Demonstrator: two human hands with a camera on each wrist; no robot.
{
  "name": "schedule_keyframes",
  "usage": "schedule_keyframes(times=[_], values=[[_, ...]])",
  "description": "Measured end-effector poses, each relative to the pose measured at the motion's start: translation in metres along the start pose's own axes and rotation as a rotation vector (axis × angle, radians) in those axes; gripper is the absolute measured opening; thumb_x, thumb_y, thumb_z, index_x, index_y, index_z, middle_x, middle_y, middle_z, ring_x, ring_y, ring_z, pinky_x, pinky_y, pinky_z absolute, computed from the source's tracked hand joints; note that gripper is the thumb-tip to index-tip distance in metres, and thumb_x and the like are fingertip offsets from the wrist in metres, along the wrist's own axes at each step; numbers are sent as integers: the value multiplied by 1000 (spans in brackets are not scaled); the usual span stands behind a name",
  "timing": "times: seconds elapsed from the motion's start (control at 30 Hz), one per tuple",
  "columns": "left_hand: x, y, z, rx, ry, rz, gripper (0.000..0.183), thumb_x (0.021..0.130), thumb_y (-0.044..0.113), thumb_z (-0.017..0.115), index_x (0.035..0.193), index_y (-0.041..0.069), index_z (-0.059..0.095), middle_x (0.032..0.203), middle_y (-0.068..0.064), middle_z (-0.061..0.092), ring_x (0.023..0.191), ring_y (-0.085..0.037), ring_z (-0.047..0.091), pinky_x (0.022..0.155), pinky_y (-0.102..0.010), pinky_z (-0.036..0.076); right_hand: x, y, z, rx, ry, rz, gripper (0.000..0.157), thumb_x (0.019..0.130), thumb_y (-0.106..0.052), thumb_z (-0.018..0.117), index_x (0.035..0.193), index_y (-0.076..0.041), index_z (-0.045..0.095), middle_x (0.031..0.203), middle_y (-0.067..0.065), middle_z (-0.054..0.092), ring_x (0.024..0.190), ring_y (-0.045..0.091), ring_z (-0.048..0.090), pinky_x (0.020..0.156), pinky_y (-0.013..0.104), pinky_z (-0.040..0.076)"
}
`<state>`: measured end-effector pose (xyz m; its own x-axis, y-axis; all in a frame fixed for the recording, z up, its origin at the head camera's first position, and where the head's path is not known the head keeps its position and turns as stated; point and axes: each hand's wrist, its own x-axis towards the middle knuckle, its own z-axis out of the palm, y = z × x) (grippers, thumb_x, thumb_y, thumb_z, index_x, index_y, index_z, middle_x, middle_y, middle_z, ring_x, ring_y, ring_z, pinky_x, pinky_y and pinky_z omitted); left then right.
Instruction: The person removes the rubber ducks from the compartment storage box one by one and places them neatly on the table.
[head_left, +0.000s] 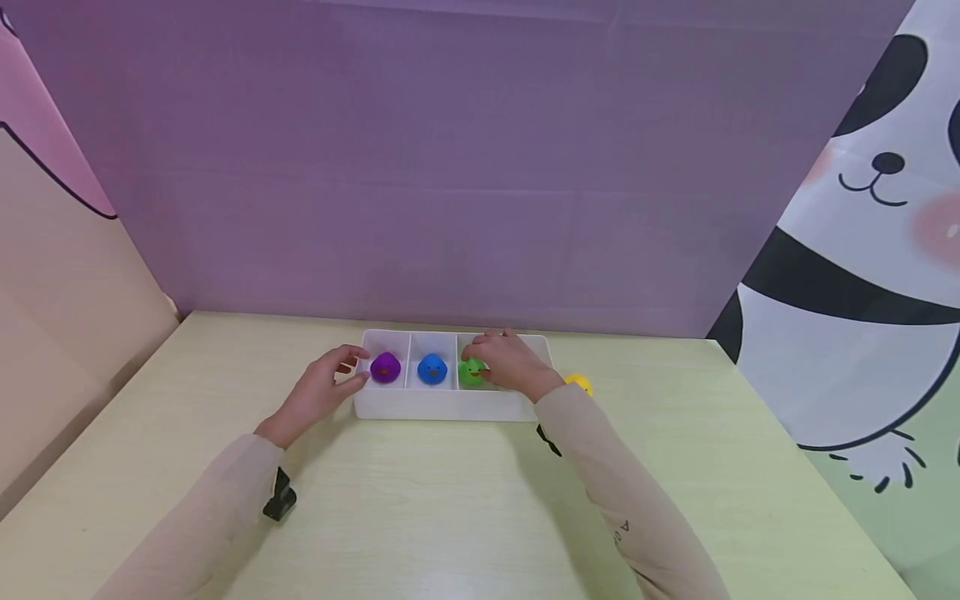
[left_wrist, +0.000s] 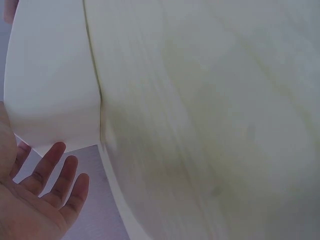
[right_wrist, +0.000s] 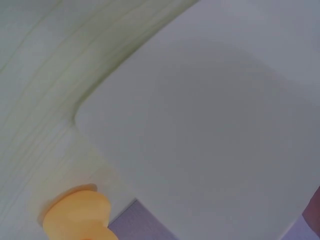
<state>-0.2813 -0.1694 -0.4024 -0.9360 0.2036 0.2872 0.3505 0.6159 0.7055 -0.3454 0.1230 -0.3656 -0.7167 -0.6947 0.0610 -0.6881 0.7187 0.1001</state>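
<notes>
A white divided tray (head_left: pixel 444 406) lies on the table. In the head view, a purple toy duck (head_left: pixel 385 367) sits in its left compartment, a blue toy duck (head_left: pixel 432 369) in the one beside it, and a green toy duck (head_left: pixel 472 372) in the third. My right hand (head_left: pixel 510 363) reaches over the tray from the right and pinches the green duck between thumb and fingers. At the tray's left end is my left hand (head_left: pixel 324 389), fingers relaxed and apart; the left wrist view shows its fingertips (left_wrist: pixel 59 147) close to the tray's end wall.
A yellow toy duck (head_left: pixel 579 382), partly hidden by my right forearm, stands on the table just right of the tray. Behind the pale wooden table (head_left: pixel 435 508) rises a purple backdrop (head_left: pixel 450 167). A panda-printed panel (head_left: pixel 862 350) stands on the right.
</notes>
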Motion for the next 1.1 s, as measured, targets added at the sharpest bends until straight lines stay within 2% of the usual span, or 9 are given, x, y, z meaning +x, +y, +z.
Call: schedule_keyframes(times=[0.17,0.43,0.67,0.9,1.1], values=[[0,0,0,3,-3,-2,33,88,13,58,119,2,52,113,-21,57,102,-37,55,87,-49,48,0,0,-2,11,-11,1,31,79,-13,70,109,-18,64,114,0,63,112,23,52,99,54,36],[2,-3,0,-1,-3,-3,32,88,13,57,118,3,52,114,-21,57,102,-37,55,88,-50,47,-2,2,-7,15,-3,-14,31,79,-13,70,109,-17,64,112,0,62,109,22,54,95,49,41],[2,-2,1,-1,-6,-5,32,88,13,57,119,3,52,114,-20,57,103,-37,55,87,-49,48,-5,3,-12,29,-2,-14,31,80,-13,69,110,-17,63,113,1,62,110,23,54,96,50,41],[1,-3,1,5,-10,-11,33,88,14,58,119,4,52,114,-21,57,103,-38,55,86,-49,48,-9,5,-20,42,30,-20,31,79,-11,70,109,-16,64,111,0,63,109,23,54,97,50,39],[1,-3,2,5,-7,-8,33,88,14,58,119,3,52,113,-21,57,102,-38,55,86,-49,48,-12,10,-26,39,67,-52,30,77,-10,71,106,-14,65,107,0,64,104,22,57,92,44,45]])
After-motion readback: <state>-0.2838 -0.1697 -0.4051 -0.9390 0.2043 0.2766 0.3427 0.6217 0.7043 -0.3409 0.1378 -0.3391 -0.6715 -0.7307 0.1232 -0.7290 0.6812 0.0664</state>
